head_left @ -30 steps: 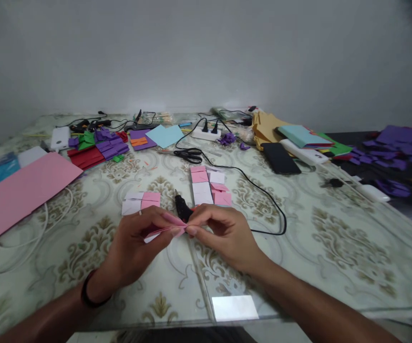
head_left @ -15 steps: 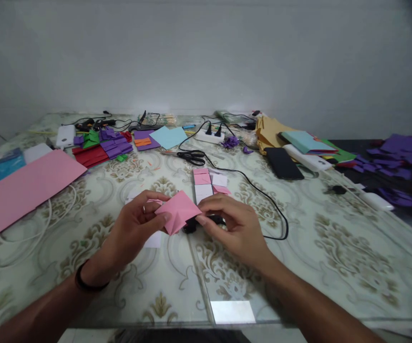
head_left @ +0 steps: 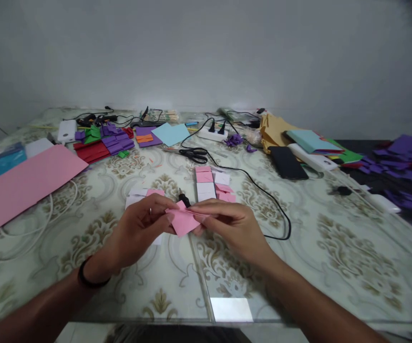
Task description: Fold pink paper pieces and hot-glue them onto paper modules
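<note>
A small folded pink paper piece is pinched between both hands just above the glass-topped table. My left hand grips its left side with thumb and fingers closed. My right hand presses its right side, fingers together over the fold. Right behind the paper lies a black glue gun, partly hidden by my hands. Folded pink-and-white paper squares lie beyond it, and another one sits behind my left hand.
A large pink sheet lies at the left. Black scissors, a power strip, a black cable, a black phone and stacks of coloured paper crowd the far side. Purple pieces lie at the right.
The pink paper was opened up into a diamond between my hands half a second ago; now it is folded flatter and my right fingers lie over it. The view has shifted slightly.
</note>
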A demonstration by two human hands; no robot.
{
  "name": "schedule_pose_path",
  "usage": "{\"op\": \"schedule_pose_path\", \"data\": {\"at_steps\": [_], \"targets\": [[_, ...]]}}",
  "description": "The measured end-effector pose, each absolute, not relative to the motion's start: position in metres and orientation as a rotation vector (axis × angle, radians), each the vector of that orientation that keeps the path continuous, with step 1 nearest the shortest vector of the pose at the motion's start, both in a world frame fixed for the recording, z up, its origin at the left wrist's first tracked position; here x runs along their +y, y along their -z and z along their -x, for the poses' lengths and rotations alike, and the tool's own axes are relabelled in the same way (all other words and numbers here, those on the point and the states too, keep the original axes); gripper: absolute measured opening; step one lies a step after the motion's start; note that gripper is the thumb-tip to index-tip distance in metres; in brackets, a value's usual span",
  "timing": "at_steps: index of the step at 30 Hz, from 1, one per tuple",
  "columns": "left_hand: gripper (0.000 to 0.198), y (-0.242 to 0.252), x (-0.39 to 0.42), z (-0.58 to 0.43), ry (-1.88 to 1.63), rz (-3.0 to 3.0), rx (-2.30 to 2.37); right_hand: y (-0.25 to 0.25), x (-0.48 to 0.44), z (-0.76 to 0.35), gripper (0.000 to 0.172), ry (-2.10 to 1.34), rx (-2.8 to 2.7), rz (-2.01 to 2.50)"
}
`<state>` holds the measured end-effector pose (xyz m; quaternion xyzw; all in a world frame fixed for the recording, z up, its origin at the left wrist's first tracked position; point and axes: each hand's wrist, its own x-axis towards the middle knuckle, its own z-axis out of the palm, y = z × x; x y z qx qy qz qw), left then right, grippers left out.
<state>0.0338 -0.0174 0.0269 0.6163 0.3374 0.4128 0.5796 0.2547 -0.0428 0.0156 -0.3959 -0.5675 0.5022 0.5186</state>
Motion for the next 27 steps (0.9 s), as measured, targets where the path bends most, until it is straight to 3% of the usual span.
{"op": "schedule_pose_path", "data": {"at_steps": [10, 16, 25, 27], "targets": [[0.004, -0.03, -0.016, -0.03, -0.971, -1.411, 0.726, -0.015, -0.04, -0.26, 0.032, -0.958, -1.559, 0.942], [0.011, -0.027, -0.018, -0.03, -1.08, -1.506, 0.807, -0.015, -0.043, -0.26, 0.031, -0.913, -1.611, 0.994], [0.023, -0.029, -0.021, -0.027, -1.272, -2.302, 0.908, -0.024, -0.044, -0.258, 0.013, -1.142, -1.505, 0.95], [0.024, -0.029, -0.021, -0.028, -1.293, -2.354, 0.851, -0.022, -0.043, -0.254, 0.026, -1.23, -1.387, 1.015]]}}
